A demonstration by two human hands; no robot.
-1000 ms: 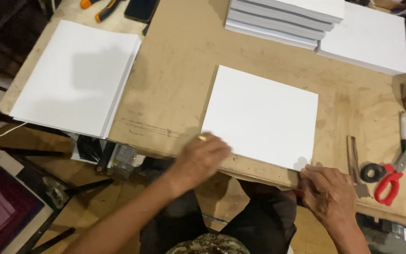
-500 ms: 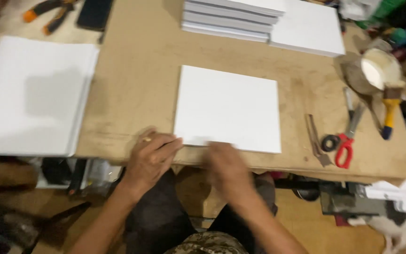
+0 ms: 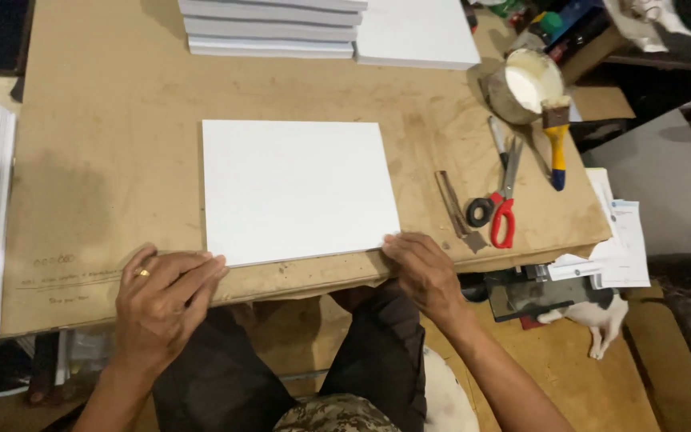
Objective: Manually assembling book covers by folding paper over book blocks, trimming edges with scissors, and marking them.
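White square board (image 3: 297,190) lies flat near table edge.

Flat square white board (image 3: 297,190), plain, unpatterned. Brown fibreboard tabletop (image 3: 105,160), scuffed, faintly stained. Stacked panels (image 3: 269,24) white with grey edges. Scissors (image 3: 504,206) red-handled, steel blades. Brush (image 3: 557,142) with yellow-and-blue handle. Round pot (image 3: 525,84) holds cream-white paste. Gold ring (image 3: 142,273) on left hand (image 3: 161,300). Camouflage-patterned cloth (image 3: 333,414) below.

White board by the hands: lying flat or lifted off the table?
Flat. The white board lies face-up on the table; left hand and right hand touch its near corners.
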